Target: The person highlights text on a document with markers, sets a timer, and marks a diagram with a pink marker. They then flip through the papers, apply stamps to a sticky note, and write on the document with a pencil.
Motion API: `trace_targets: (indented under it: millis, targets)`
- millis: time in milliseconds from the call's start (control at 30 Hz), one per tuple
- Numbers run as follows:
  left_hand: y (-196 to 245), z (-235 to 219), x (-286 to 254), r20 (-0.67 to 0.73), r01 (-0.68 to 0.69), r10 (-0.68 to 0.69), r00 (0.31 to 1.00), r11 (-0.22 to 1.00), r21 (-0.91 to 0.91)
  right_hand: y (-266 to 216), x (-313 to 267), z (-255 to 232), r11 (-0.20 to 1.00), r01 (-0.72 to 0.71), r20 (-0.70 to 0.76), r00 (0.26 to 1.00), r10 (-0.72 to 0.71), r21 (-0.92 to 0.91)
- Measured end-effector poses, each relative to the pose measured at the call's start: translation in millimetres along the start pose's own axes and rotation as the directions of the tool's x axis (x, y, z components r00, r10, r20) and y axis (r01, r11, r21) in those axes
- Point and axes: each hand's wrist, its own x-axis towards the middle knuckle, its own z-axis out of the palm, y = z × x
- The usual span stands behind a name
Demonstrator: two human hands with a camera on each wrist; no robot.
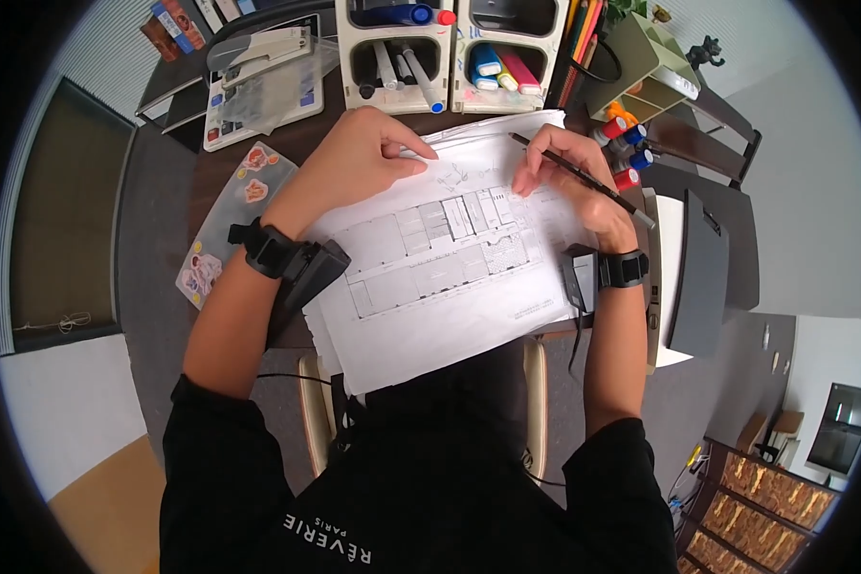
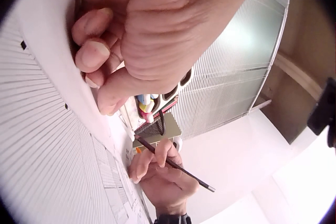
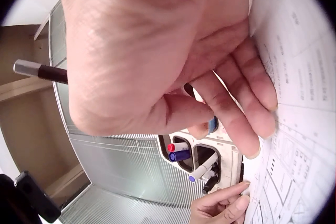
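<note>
Printed sheets (image 1: 421, 344) with a floor-plan drawing lie stacked and slightly askew on the dark desk. My left hand (image 1: 349, 163) rests on their upper left part, thumb and index finger stretched out; the left wrist view shows the other fingers of this hand (image 2: 163, 35) bent against the paper. A dark pencil (image 1: 614, 194) is held slantwise in my right hand (image 1: 588, 201), its silver end sticking out past the wrist side. In the right wrist view the fingertips of that hand (image 3: 147, 56) touch the sheet, while the pencil (image 3: 52, 73) shows only partly behind the hand.
Pen holders (image 1: 397, 100) with markers and highlighters stand behind the sheets. Glue-like tubes (image 1: 627, 179) with red and blue caps lie right of them, near a green box (image 1: 631, 62). A stickered clear folder (image 1: 220, 230) is at left, a printer (image 1: 703, 277) at right.
</note>
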Motion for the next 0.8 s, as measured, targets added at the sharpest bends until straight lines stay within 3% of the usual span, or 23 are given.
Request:
trace_targets:
  millis: [133,400,467,600,667,800]
  targets:
    - [-3.2,-1.7,1.2,0.012,-0.038,0.039,0.999,0.999,-0.024,-5.4,1.9,8.1,0.999,-0.034,-0.049,0.998,0.033,-0.015]
    - [3.3,-4.9,0.0,0.024,0.034,-0.033,0.999,0.999,-0.037,-9.8,2.5,8.6,0.995,-0.096,-0.099,0.991,0.094,-0.018]
    - [2.1,-4.6,-2.1,0.023,-0.055,0.054,0.998,0.997,0.055,-3.2,1.1,8.5,0.999,-0.051,-0.097,0.994,0.052,0.011]
    - [9.5,-7.8,-3.9,0.039,0.01,-0.011,0.999,1.0,0.017,-4.0,2.4,9.2,0.996,-0.085,-0.097,0.992,0.084,-0.006]
    - [10.0,-8.0,-4.4,0.079,0.076,-0.067,0.995,0.99,-0.118,-3.8,4.6,8.5,0.997,-0.074,-0.079,0.994,0.073,-0.02]
    - [5.9,-5.7,-1.9,0.068,0.059,-0.055,0.996,0.997,-0.057,-5.2,2.9,9.1,0.995,-0.098,-0.095,0.991,0.097,-0.005]
